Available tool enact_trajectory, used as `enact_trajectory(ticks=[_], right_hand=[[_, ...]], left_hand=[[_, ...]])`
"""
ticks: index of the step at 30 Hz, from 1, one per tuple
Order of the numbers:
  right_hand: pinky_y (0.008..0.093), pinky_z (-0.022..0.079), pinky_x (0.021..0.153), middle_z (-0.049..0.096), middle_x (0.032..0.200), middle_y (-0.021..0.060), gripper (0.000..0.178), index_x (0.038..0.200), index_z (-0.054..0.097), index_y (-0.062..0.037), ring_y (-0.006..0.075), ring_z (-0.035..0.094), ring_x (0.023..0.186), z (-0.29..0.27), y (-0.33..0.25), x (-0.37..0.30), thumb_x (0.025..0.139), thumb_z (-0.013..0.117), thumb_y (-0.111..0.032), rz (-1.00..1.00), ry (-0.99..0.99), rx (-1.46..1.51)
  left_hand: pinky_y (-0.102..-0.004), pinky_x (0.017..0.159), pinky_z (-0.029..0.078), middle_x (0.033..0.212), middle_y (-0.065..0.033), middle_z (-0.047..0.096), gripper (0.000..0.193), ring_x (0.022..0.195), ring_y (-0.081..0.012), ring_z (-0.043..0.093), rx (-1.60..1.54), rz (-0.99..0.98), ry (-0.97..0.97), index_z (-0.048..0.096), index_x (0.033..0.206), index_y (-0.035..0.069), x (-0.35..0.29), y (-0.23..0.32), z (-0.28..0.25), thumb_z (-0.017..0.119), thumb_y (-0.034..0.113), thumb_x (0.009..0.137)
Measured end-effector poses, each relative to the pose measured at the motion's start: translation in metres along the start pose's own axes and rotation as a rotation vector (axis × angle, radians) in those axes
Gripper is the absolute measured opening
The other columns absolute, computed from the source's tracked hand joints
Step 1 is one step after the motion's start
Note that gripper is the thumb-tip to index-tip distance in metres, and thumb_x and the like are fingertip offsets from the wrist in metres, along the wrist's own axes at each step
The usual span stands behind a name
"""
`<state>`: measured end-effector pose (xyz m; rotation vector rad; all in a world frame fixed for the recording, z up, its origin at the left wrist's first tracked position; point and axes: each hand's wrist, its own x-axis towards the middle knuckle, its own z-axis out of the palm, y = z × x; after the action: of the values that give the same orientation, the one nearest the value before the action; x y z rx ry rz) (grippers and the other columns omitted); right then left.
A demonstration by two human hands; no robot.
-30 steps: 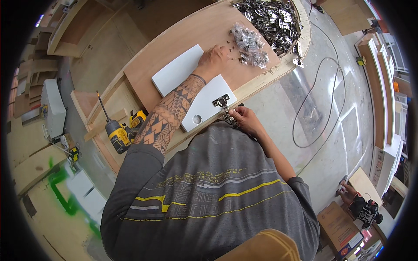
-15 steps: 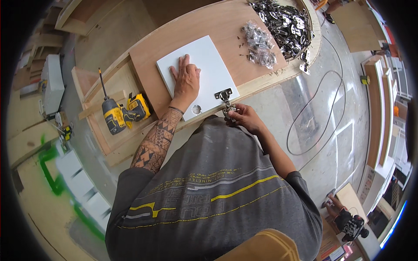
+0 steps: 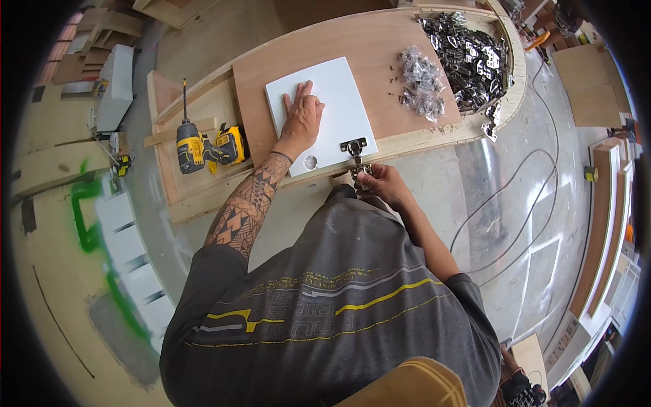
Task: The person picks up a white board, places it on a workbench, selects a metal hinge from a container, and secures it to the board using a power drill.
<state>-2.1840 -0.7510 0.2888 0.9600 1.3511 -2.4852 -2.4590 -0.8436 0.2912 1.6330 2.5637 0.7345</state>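
Observation:
A white panel [image 3: 342, 108] lies on a brown plywood board. My left hand [image 3: 302, 125] rests on the panel with its fingers stretched out, holding nothing. A round hole [image 3: 310, 162] shows near the panel's near left corner. At the near right corner sits a metal cabinet hinge [image 3: 354, 146], its cup plate on the panel. The hinge's arm sticks out past the near edge, and my right hand [image 3: 386, 183] grips that end between thumb and fingers. Whether screws hold the hinge cannot be seen.
A yellow and black cordless driver [image 3: 190, 150] with a long bit lies left of the plywood board [image 3: 258, 88]. Clear plastic packets [image 3: 420, 85] and loose screws lie on the right. Many hinges [image 3: 471, 57] fill the curved end. A cable [image 3: 502, 180] loops across the floor.
The view has turned a little, so the bench sits farther right and higher in the picture. Both hands keep their places: the left on the panel, the right at the hinge.

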Motion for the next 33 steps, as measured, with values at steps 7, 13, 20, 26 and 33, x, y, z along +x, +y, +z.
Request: enact_trajectory(ticks=[7, 13, 20, 26, 33], right_hand=[[0.0339, 0.064, 0.073, 0.07, 0.089, 0.0063, 0.026, 0.099, 0.067, -0.0008, 0.0162, 0.07, 0.081, -0.008, -0.005, 0.004, 0.103, 0.065, -0.027, 0.036, -0.005, -0.162], [0.0289, 0.059, 0.066, 0.071, 0.087, 0.0065, 0.029, 0.095, 0.067, -0.0026, 0.0158, 0.07, 0.071, -0.004, -0.018, -0.004, 0.101, 0.068, -0.031, 0.021, -0.016, -0.143], [0.0284, 0.059, 0.067, 0.071, 0.086, 0.0053, 0.021, 0.102, 0.067, -0.0014, 0.0155, 0.069, 0.074, -0.006, -0.012, 0.0, 0.102, 0.067, -0.023, 0.089, 0.006, -0.161], [0.0404, 0.057, 0.072, 0.07, 0.087, 0.0199, 0.073, 0.124, 0.052, 0.0066, 0.0338, 0.072, 0.081, 0.01, -0.002, -0.016, 0.083, 0.084, -0.044, -0.133, 0.485, -0.715], [0.0478, 0.053, 0.083, 0.058, 0.112, 0.0243, 0.079, 0.135, 0.046, 0.0011, 0.0409, 0.063, 0.101, 0.059, -0.042, -0.017, 0.077, 0.086, -0.036, -0.555, 0.774, -1.076]], left_hand=[[-0.0707, 0.119, 0.014, 0.157, -0.029, 0.037, 0.021, 0.15, -0.0467, 0.03, -0.038, -0.005, -0.005, 0.048, 0.11, 0.003, 0.002, 0.001, -0.004, 0.048, 0.024, 0.108], [-0.0699, 0.119, 0.014, 0.157, -0.028, 0.037, 0.021, 0.15, -0.0451, 0.029, -0.059, 0.003, 0.006, 0.048, 0.11, 0.003, -0.001, -0.002, -0.003, 0.048, 0.024, 0.108], [-0.0707, 0.119, 0.014, 0.154, -0.0263, 0.04, 0.021, 0.149, -0.043, 0.032, -0.071, 0.012, 0.035, 0.048, 0.112, 0.003, -0.002, -0.003, 0.0, 0.048, 0.024, 0.108], [-0.058, 0.102, 0.042, 0.11, -0.019, 0.064, 0.019, 0.11, -0.0365, 0.062, -0.335, -0.127, 0.2, 0.05, 0.106, 0.002, 0.003, -0.003, -0.021, 0.056, 0.019, 0.104], [-0.0322, 0.082, 0.057, 0.097, -0.0084, 0.07, 0.023, 0.09, -0.017, 0.069, -0.713, -0.073, 0.409, 0.061, 0.115, -0.001, 0.021, 0.044, -0.178, 0.069, 0.013, 0.099]])
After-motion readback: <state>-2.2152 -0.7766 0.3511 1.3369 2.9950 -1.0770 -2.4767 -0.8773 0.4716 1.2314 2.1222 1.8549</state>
